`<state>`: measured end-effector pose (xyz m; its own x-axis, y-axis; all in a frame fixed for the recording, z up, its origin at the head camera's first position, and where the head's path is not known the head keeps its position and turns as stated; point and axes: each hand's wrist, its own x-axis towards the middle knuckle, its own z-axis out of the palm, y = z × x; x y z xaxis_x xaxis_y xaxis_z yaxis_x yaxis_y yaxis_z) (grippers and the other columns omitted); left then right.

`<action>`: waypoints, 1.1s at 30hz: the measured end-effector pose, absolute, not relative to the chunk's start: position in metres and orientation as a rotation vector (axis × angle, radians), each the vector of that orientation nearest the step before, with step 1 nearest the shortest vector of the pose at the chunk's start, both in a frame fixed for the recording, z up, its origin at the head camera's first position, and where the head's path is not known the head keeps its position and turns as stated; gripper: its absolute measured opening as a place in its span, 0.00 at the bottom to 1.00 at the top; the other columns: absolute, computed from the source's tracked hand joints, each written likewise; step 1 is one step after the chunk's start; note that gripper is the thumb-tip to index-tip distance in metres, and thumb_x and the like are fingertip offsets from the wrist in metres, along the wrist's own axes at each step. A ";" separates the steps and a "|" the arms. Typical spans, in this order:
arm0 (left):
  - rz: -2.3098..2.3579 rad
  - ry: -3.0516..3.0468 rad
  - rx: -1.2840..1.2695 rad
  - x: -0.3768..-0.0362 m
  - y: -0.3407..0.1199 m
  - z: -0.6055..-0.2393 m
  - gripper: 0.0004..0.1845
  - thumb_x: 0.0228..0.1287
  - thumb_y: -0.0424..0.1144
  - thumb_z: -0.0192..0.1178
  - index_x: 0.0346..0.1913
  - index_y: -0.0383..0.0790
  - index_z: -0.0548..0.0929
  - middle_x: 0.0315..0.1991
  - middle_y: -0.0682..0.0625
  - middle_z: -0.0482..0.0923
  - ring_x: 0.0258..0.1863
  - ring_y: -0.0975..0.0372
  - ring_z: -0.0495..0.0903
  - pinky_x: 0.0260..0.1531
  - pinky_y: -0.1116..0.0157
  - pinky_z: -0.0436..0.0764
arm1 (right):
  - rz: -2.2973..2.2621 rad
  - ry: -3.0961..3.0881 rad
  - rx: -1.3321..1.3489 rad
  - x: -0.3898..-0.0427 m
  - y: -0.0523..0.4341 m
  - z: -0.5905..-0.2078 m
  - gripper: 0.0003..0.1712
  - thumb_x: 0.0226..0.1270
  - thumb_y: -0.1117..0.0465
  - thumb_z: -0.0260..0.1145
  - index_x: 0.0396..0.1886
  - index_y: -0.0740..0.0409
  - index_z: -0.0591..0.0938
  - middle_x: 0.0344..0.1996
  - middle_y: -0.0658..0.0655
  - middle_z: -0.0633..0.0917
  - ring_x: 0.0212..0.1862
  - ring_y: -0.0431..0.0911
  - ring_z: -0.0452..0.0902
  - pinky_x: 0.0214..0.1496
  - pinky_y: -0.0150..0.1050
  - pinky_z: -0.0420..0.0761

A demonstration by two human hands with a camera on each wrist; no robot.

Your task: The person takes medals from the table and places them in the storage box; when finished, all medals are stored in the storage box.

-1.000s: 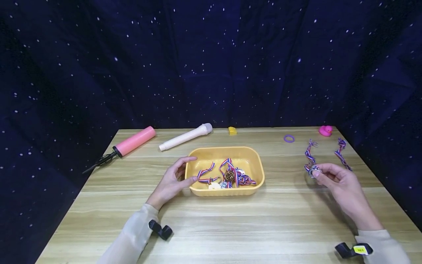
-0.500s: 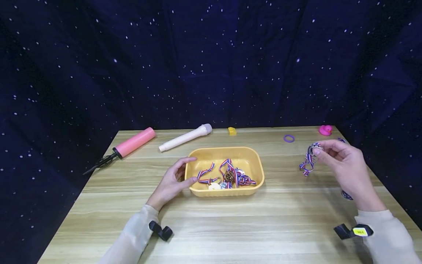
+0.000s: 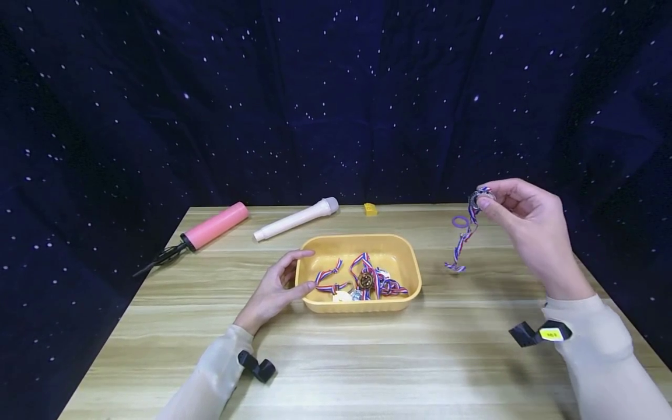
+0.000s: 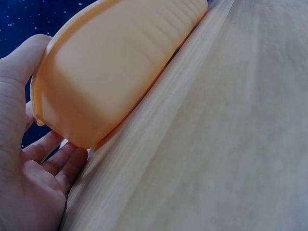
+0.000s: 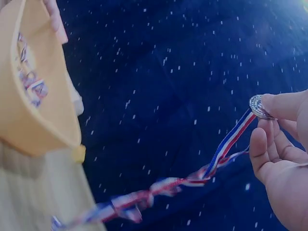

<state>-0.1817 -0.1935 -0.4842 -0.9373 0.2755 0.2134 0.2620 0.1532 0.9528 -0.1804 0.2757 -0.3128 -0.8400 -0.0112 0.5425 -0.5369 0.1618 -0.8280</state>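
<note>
My right hand [image 3: 530, 233] pinches a silver medal [image 5: 260, 107] between thumb and fingers, raised above the right part of the table. Its twisted red, white and blue ribbon [image 3: 462, 242] dangles down and to the left. At the left end of the yellow plastic basin [image 3: 362, 305], my left hand [image 3: 275, 289] grips the rim, with fingers spread around its corner [image 4: 72, 130] in the left wrist view. Inside the basin lie several ribboned medals, among them a bronze-coloured one [image 3: 365, 280] and a gold-coloured one [image 3: 342, 296].
Along the back of the wooden table [image 3: 336, 361] lie a pink hand pump [image 3: 216, 226], a white toy microphone [image 3: 296, 219], a small yellow block [image 3: 370, 209] and a purple ring [image 3: 459, 221]. A dark starry curtain [image 3: 336, 105] hangs behind.
My right hand has lifted the silver medal off the table, up and leftward, its ribbon now hanging. It now hides the pink duck and the other ribbon. My left hand has stayed at the basin.
</note>
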 end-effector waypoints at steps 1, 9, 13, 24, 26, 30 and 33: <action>1.959 2.377 0.555 -0.182 -0.194 -0.484 0.36 0.69 0.32 0.77 0.77 0.50 0.78 0.79 0.42 0.74 0.79 0.47 0.73 0.83 0.45 0.66 | 1.732 -2.012 0.544 -0.182 0.271 -0.308 0.13 0.74 0.73 0.75 0.55 0.74 0.88 0.38 0.52 0.90 0.39 0.43 0.83 0.44 0.26 0.84; 1.953 2.383 0.571 -0.181 -0.194 -0.485 0.36 0.69 0.32 0.77 0.78 0.50 0.78 0.79 0.43 0.74 0.79 0.47 0.73 0.82 0.43 0.67 | 1.817 -1.850 0.712 -0.190 0.235 -0.270 0.12 0.72 0.74 0.76 0.52 0.74 0.89 0.37 0.55 0.90 0.37 0.45 0.83 0.44 0.29 0.86; 1.954 2.381 0.580 -0.182 -0.194 -0.485 0.36 0.69 0.32 0.77 0.78 0.50 0.78 0.79 0.42 0.74 0.79 0.47 0.73 0.82 0.43 0.67 | 1.828 -1.809 0.795 -0.193 0.217 -0.253 0.12 0.72 0.75 0.76 0.52 0.74 0.89 0.37 0.56 0.90 0.38 0.46 0.83 0.46 0.30 0.86; 1.953 2.379 0.567 -0.183 -0.196 -0.486 0.36 0.69 0.34 0.78 0.77 0.52 0.78 0.78 0.43 0.74 0.78 0.47 0.74 0.83 0.44 0.67 | 1.801 -1.872 0.848 -0.196 0.183 -0.258 0.08 0.74 0.73 0.74 0.50 0.68 0.90 0.36 0.54 0.89 0.38 0.44 0.83 0.44 0.28 0.87; 1.953 2.380 0.566 -0.184 -0.196 -0.486 0.36 0.69 0.34 0.78 0.77 0.52 0.78 0.79 0.43 0.74 0.78 0.47 0.74 0.83 0.45 0.66 | 1.787 -1.919 0.840 -0.198 0.179 -0.267 0.08 0.75 0.72 0.74 0.50 0.67 0.90 0.37 0.54 0.90 0.38 0.43 0.84 0.44 0.28 0.87; 1.958 2.369 0.564 -0.183 -0.197 -0.487 0.36 0.69 0.34 0.78 0.77 0.51 0.78 0.78 0.42 0.75 0.77 0.45 0.75 0.82 0.43 0.67 | 1.780 -1.994 0.838 -0.202 0.173 -0.287 0.08 0.76 0.70 0.75 0.51 0.67 0.90 0.38 0.56 0.90 0.39 0.43 0.86 0.44 0.29 0.87; 1.958 2.368 0.560 -0.183 -0.196 -0.487 0.36 0.69 0.34 0.78 0.77 0.50 0.78 0.78 0.42 0.75 0.77 0.46 0.75 0.82 0.43 0.67 | 1.782 -2.036 0.843 -0.203 0.171 -0.299 0.09 0.76 0.70 0.75 0.52 0.68 0.89 0.40 0.59 0.91 0.39 0.44 0.86 0.43 0.29 0.87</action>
